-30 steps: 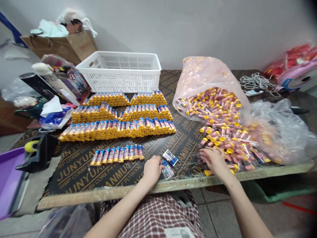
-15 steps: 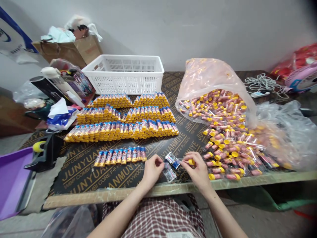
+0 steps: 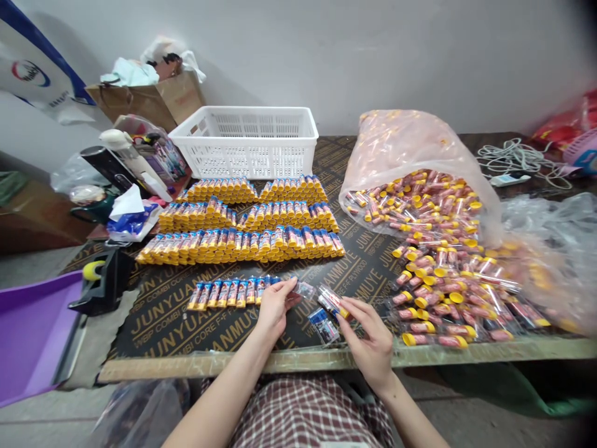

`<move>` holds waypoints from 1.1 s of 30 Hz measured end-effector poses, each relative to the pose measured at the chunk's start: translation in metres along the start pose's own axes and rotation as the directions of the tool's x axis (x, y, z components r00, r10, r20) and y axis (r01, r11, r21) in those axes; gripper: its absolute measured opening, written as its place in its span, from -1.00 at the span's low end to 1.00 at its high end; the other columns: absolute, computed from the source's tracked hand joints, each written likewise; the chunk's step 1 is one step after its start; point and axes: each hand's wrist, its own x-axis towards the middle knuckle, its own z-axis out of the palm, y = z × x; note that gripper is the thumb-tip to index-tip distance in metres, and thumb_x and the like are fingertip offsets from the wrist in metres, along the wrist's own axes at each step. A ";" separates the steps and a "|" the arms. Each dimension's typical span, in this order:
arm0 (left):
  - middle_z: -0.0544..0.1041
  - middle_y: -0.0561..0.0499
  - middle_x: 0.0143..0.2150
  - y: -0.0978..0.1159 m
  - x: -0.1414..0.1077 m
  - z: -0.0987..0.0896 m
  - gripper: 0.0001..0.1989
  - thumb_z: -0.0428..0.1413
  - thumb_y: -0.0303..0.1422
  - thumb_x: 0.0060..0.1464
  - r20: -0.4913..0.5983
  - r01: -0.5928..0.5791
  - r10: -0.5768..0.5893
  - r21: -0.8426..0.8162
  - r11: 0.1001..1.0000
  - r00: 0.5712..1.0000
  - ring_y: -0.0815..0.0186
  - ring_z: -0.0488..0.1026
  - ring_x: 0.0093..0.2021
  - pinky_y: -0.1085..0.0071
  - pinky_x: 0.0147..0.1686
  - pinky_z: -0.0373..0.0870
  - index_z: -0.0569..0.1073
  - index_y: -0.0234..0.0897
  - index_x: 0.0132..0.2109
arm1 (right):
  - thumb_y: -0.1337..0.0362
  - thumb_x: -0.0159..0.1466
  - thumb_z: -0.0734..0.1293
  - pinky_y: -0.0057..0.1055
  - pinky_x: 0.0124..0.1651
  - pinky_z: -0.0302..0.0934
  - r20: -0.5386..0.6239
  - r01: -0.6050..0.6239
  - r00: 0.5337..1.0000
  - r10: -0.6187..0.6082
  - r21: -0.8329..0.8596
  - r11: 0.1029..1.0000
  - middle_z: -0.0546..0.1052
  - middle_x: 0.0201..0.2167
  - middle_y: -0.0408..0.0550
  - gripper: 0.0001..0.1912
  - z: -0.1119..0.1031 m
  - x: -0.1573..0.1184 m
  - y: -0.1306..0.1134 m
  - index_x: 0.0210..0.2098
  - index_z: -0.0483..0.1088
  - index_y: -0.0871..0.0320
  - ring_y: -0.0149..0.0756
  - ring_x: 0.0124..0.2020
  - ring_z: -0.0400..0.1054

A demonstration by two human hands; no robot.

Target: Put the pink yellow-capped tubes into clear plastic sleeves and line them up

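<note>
Head view: the left hand (image 3: 275,309) is closed in a pinch at the end of the short row, its fingertips apparently on a small clear plastic packet (image 3: 304,289). The right hand (image 3: 368,341) grips a clear tube (image 3: 332,302) with a yellow cap between fingers and thumb, angled toward the left hand, seemingly to bring the two items close together. A blue-printed packet (image 3: 323,326) lies loose on the bench (image 3: 368,267) just below them. Beside the left hand, the short row of blue-labelled tubes (image 3: 228,293) lies side by side, and behind it longer rows of blue-labelled tubes (image 3: 242,246) stretch across the black printed plywood, caps all one way, probably for easy counting. To the right, loose yellow-capped tubes (image 3: 438,298) spill from a pink-tinted plastic sack (image 3: 410,149), within reach of the right hand. Beyond the rows stands a white plastic basket (image 3: 247,152), and a purple tray (image 3: 32,336) sits off the bench's left end.
</note>
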 end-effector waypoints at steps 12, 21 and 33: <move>0.46 0.07 -0.52 -0.004 -0.006 0.004 -0.64 0.30 -0.15 -0.30 0.001 -0.090 0.090 0.040 0.995 0.996 0.44 0.39 -0.51 0.47 -0.44 0.39 0.45 -0.37 -0.46 | 0.46 0.20 0.25 -0.18 -0.01 0.30 0.144 -0.008 0.990 0.000 0.057 0.998 0.45 -0.09 -0.01 -0.58 0.007 -0.005 -0.002 0.02 0.37 -0.02 -0.19 -0.06 0.36; 0.51 0.04 -0.45 -0.001 -0.024 0.010 -0.49 0.37 -0.32 -0.39 0.267 0.031 -0.074 0.161 0.986 0.961 0.40 0.45 -0.50 0.48 -0.45 0.40 0.40 -0.35 -0.22 | 0.48 0.12 0.24 -0.23 -0.07 0.32 0.249 -0.043 0.968 0.021 0.085 0.995 0.32 -0.07 0.01 -0.39 0.011 -0.003 0.010 0.14 0.20 -0.04 -0.21 -0.09 0.33; 0.51 -0.05 -0.46 -0.010 -0.035 0.009 -0.64 0.29 -0.21 -0.22 0.450 0.068 -0.229 0.345 0.936 0.863 0.40 0.41 -0.53 0.51 -0.52 0.37 0.52 -0.42 -0.30 | 0.48 -0.06 0.20 -0.10 0.20 0.10 0.474 -0.020 0.876 -0.088 0.218 0.976 0.24 0.17 0.04 -0.15 0.007 0.008 0.011 0.24 -0.03 0.08 -0.10 0.18 0.15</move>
